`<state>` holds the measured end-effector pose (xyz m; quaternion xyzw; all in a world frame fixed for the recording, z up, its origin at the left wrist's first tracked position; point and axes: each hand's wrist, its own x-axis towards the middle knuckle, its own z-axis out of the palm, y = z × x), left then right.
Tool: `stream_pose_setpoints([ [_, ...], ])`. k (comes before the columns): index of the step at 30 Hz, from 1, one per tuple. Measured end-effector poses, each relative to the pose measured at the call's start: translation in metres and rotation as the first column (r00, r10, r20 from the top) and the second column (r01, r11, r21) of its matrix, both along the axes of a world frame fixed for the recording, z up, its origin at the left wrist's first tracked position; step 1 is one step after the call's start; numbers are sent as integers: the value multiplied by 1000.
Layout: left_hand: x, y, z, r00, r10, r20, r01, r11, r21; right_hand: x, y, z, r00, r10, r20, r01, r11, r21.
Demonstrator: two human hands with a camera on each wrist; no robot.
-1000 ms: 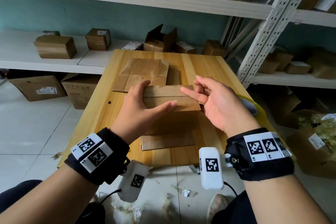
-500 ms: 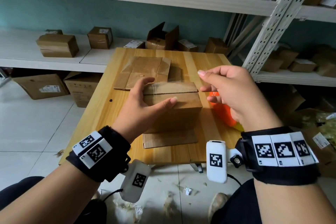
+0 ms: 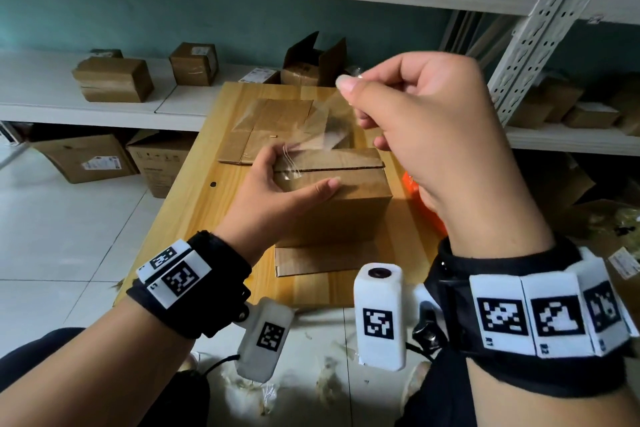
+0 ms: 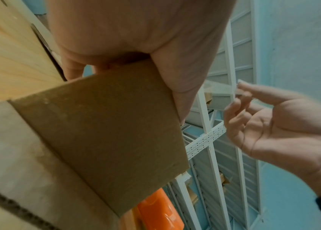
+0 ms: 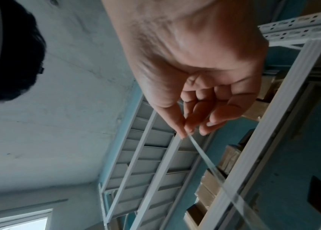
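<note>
Cardboard box (image 3: 346, 208) on the wooden table (image 3: 194, 218) is gripped at its left end by the left hand (image 3: 273, 191), thumb curled at the far edge where one end of the clear tape strip (image 3: 320, 130) meets the flap seam (image 3: 349, 169). From there the strip slants up rightward to the right hand (image 3: 426, 135), held above the box, its thumb and forefinger pinched on the free end. Since the seam runs left to right, the strip is judged to need lowering along it.

The head view looks down on the box (image 3: 339, 204); both wrist views sit close, tilted upward, sharing the shelving (image 3: 540, 28).
</note>
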<state>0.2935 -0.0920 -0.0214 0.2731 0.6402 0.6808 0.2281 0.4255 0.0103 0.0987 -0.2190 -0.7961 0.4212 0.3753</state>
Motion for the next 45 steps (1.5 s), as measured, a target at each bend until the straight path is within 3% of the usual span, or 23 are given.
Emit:
stream_pose_setpoints([
  [4, 1, 0, 0, 1000, -7, -14, 8, 1000, 23, -12, -21, 1, 998, 36, -50, -37, 999, -19],
  [10, 2, 2, -5, 999, 30, -30, -30, 999, 21, -30, -44, -5, 982, 103, -156, -134, 970, -201],
  [16, 5, 4, -5, 998, 57, -27, -56, 998, 28, -29, -38, -2, 971, 133, -198, -184, 944, -273],
  [25, -3, -2, -1, 999, -16, -51, 11, 996, -90, 3, 21, 2, 999, -29, 23, 33, 980, -195],
  [34, -9, -4, 1, 990, -43, -137, 15, 980, -197, 8, 59, -22, 985, -50, 166, 94, 959, -269],
  [40, -7, -8, 4, 952, -60, -300, -37, 951, -308, 7, 71, -39, 988, 12, 154, 60, 891, -449],
  [45, -7, -10, 7, 943, -82, -324, -42, 933, -359, 9, 73, -50, 991, 18, 132, 51, 865, -500],
])
